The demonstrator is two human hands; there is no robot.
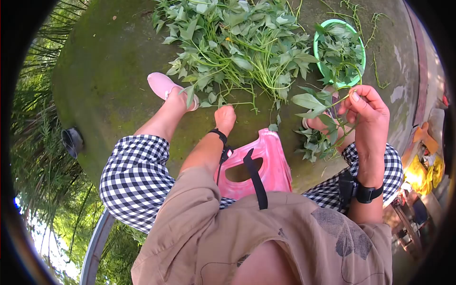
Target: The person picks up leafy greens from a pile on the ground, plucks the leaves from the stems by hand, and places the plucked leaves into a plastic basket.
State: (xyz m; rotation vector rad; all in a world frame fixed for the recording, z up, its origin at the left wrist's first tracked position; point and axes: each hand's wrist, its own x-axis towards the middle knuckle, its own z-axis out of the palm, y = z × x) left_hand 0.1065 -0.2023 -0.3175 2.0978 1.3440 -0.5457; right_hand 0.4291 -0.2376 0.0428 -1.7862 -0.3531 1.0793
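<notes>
My right hand [368, 111] pinches a leafy green stem [336, 135] between thumb and fingers, just below the green-rimmed basket [365, 61]. Its lobed leaves hang over my foot on that side. My left hand [225, 118] is closed in a fist low over the ground, at the near edge of a big heap of leafy vines [237, 52]. A thin stem runs across by its knuckles; the fingers are turned away, so whether they grip it is hidden. Cut leafy tips [337, 47] fill the basket.
Between my knees is a pink plastic stool [275, 161] with a black strap [256, 180] over it. Bare stems [376, 66] lie right of the basket. A dark pot-like object [72, 141] stands at the slab's left edge, by bushes. Yellow bags [425, 173] and clutter are at right.
</notes>
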